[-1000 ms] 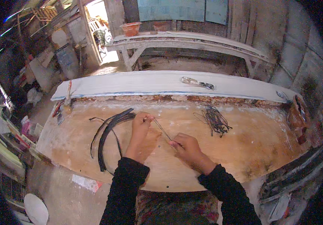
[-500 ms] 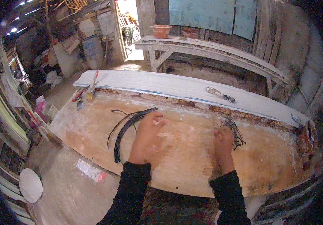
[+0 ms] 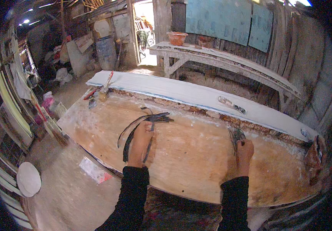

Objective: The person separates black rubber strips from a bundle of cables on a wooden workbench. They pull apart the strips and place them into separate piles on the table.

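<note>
My left hand [image 3: 142, 135] is closed on a bundle of black flexible strips [image 3: 159, 118] above the wooden board. Some strips fan out past its fingers, and others curve down on both sides of the wrist. My right hand [image 3: 245, 151] pinches a loose bunch of thin black wires [image 3: 235, 135] farther right on the board. Its fingertips are partly hidden by the wires and blur. Both hands rest over the bare plywood work surface [image 3: 191, 154].
Along the board's far edge runs a long white-covered ledge [image 3: 154, 82]. On it lie a paintbrush [image 3: 106, 85] and a stained hand tool [image 3: 232, 105]. A brown pouch-like object [image 3: 315, 156] sits at the right end. Behind stands a bench [image 3: 220, 57] with a clay pot [image 3: 177, 38].
My left hand has closed on the black strips, which now spread above its fingers. My right hand has shifted to the right side of the wires. The view has tilted slightly.
</note>
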